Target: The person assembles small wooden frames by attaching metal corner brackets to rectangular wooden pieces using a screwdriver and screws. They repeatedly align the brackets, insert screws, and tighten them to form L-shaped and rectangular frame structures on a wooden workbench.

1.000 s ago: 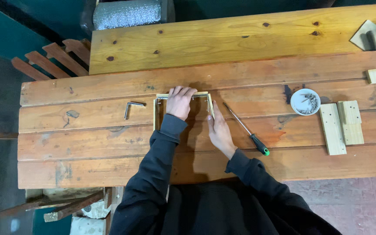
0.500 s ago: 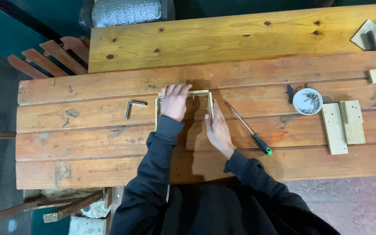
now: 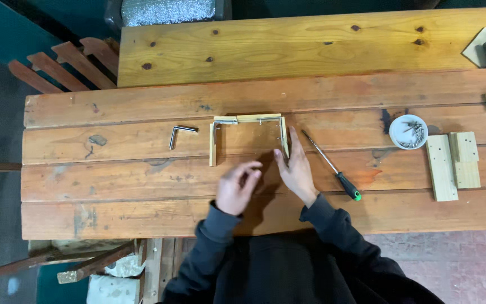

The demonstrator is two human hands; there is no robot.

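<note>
A person's right hand [image 3: 296, 166] lies flat and open, its fingertips against the right arm of a small three-sided frame of pale wooden strips [image 3: 247, 119], at the middle of a worn plank workbench [image 3: 113, 191]. The left hand [image 3: 236, 187] hovers near it, fingers loosely curled, holding nothing. The frame looks light, stiff and weak at its corners, best held by its side strips. A green-handled screwdriver [image 3: 333, 167] lies just right; a bent metal bracket [image 3: 180, 133] lies left.

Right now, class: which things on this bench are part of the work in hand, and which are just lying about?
In hand:
three-sided wooden frame
right hand, against the frame's right strip
left hand, near it

Lying about:
screwdriver
bowl of screws
metal bracket
wood blocks
</note>
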